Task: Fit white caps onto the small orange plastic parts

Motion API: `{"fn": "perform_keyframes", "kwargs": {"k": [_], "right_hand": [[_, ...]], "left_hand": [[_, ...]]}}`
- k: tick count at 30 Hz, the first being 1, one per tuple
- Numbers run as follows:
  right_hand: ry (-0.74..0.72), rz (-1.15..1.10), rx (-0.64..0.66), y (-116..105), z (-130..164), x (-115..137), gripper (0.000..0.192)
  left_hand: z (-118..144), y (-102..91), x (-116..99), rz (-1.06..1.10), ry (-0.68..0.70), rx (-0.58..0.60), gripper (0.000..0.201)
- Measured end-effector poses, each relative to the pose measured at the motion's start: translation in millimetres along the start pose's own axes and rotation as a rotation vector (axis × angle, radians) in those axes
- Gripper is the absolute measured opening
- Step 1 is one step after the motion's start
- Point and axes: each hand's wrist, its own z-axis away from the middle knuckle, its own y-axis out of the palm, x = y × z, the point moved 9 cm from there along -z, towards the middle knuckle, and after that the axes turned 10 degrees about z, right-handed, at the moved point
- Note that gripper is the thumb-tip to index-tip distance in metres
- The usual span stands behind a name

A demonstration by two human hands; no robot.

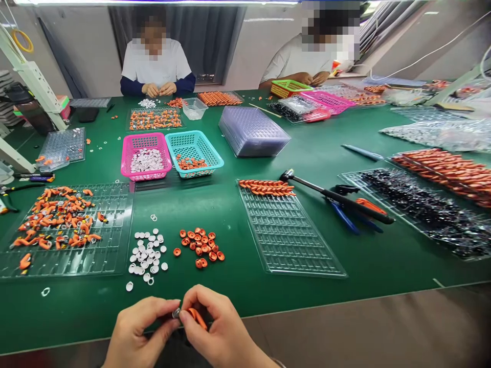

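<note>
At the table's near edge, my right hand (218, 327) is closed around a curved orange plastic part (197, 318). My left hand (143, 327) pinches a small round silvery piece (176, 313) right beside it; whether the two pieces are joined I cannot tell. Beyond my hands lie a pile of white discs (148, 255) and a pile of orange cup-shaped caps (201, 244). On the left, a clear tray (111, 255) carries loose orange curved parts (57, 217). To the right, another clear tray (295, 235) has orange parts (266, 187) lined up along its far end.
Behind the piles stand a pink basket (128, 171), a turquoise basket (215, 166) and stacked clear trays (253, 130). A hammer (337, 197) and blue-handled pliers (343, 217) lie right, near a tray of black parts (422, 204). Two people (157, 66) (291, 61) sit across the table.
</note>
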Motion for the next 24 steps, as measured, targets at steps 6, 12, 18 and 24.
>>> {"fn": "perform_keyframes", "kwargs": {"k": [6,12,18,24], "right_hand": [[-0.037,0.062,-0.03,-3,2,5,0.01],[-0.009,0.039,-0.008,-1,5,6,0.01],[-0.092,-0.043,0.009,3,5,13,0.004],[-0.14,-0.124,-0.033,5,6,12,0.01]], "left_hand": [[9,-0.1,6,-0.07,-0.012,0.001,0.04],[21,-0.4,6,-0.145,0.039,-0.014,0.038],[21,-2.7,-27,-0.358,0.303,-0.057,0.025],[23,-5.3,-34,-0.223,0.347,-0.088,0.032]]}}
